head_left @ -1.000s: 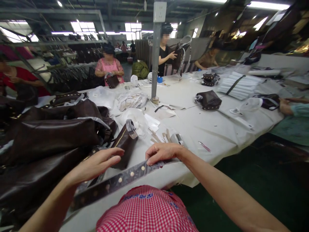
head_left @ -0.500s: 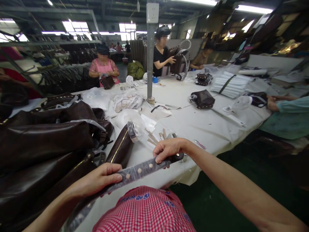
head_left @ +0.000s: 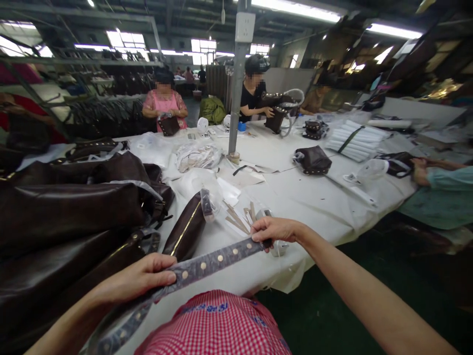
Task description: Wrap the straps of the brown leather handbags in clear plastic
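Between my hands stretches a dark studded strap (head_left: pixel 210 264) with round light studs, covered in clear plastic film. My left hand (head_left: pixel 148 276) grips it with the thumb on top, and a film-covered length curls down below that hand to the lower left. Near its far end, my right hand (head_left: pixel 271 231) pinches the strap; a short dark end shows under the fingers. Just beyond the strap lies a dark brown zipped bag (head_left: pixel 188 227) with a gold zipper. Thin beige strips (head_left: pixel 238 217) lie on the table near my right hand, beside a partly hidden tape dispenser (head_left: pixel 279 246).
Large dark brown bags (head_left: pixel 74 207) are heaped on the left of the white-covered table (head_left: pixel 281 192). A metal post (head_left: pixel 236 93) rises from the table. A small dark bag (head_left: pixel 313 160) and a white fan (head_left: pixel 371 169) lie to the right. Several co-workers handle bags around the table.
My right hand has moved outward to the strap's end, and more studs show between my hands. My left hand has shifted slightly left. The co-worker by the post has lowered a bag.
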### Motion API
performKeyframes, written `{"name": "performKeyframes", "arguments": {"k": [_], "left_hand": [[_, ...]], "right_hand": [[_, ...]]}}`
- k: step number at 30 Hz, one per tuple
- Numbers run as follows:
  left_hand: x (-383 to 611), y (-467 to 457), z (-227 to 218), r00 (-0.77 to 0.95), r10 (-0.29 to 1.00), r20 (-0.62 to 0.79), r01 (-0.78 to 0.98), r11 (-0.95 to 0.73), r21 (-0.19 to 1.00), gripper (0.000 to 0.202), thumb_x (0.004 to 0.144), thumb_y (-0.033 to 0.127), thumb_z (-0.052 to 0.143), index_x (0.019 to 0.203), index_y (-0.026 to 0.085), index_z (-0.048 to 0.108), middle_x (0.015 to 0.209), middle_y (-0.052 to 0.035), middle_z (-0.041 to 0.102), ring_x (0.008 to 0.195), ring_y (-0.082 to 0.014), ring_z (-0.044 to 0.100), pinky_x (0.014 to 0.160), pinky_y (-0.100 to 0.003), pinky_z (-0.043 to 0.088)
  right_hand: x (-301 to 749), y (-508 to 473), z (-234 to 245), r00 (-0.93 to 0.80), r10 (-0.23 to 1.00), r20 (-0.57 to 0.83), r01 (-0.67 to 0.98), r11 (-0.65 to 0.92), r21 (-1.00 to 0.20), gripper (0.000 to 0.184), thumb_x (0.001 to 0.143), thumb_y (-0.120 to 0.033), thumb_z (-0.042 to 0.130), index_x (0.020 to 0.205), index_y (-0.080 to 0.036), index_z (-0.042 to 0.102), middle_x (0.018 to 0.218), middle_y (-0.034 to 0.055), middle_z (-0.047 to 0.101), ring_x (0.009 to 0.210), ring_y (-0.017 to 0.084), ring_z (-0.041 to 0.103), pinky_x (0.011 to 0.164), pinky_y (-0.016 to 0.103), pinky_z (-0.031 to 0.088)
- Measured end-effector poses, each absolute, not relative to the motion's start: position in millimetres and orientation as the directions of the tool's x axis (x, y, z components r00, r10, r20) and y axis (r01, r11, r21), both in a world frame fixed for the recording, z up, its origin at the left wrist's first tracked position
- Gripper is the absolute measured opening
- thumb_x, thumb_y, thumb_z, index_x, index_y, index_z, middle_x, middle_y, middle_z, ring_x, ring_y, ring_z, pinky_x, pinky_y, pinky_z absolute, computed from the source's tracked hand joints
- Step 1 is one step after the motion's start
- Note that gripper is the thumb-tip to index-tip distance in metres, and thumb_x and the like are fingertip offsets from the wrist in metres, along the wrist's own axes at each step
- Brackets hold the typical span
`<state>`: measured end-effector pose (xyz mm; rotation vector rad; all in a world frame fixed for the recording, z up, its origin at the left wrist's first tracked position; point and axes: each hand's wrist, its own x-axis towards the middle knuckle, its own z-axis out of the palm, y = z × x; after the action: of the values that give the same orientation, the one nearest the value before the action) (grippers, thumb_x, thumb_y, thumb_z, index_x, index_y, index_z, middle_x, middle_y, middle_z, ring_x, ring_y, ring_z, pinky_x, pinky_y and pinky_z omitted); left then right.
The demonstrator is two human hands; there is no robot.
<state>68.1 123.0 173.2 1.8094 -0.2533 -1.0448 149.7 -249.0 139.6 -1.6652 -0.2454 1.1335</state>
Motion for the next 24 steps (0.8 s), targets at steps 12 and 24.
{"name": "performKeyframes", "arguments": {"k": [12, 24], "left_hand": [[70, 137, 151, 0.518, -0.648, -0.558, 0.587, -0.206, 0.783, 0.034, 0.062, 0.038, 0.078, 0.081, 0.016, 0.061, 0.063, 0.0019, 0.061, 0.051, -0.0094, 0.053, 0.049, -0.018, 0.04], [52, 109, 145, 0.585, -0.645, -0.491, 0.637, -0.009, 0.771, 0.032, 0.069, 0.042, 0.072, 0.083, 0.016, 0.06, 0.059, -0.0004, 0.064, 0.051, -0.0138, 0.058, 0.053, -0.024, 0.046]], "right_hand": [[136, -200, 115, 0.738, 0.571, -0.359, -0.483, 0.077, -0.872, 0.043, 0.062, -0.05, 0.08, 0.072, -0.017, 0.053, 0.059, -0.0061, 0.048, 0.048, 0.005, 0.042, 0.045, 0.019, 0.032], [151, -128, 118, 0.597, 0.737, -0.317, -0.251, -0.204, -0.946, 0.039, 0.072, -0.055, 0.068, 0.075, -0.017, 0.058, 0.059, -0.0046, 0.048, 0.054, 0.009, 0.045, 0.053, 0.021, 0.039]]}}
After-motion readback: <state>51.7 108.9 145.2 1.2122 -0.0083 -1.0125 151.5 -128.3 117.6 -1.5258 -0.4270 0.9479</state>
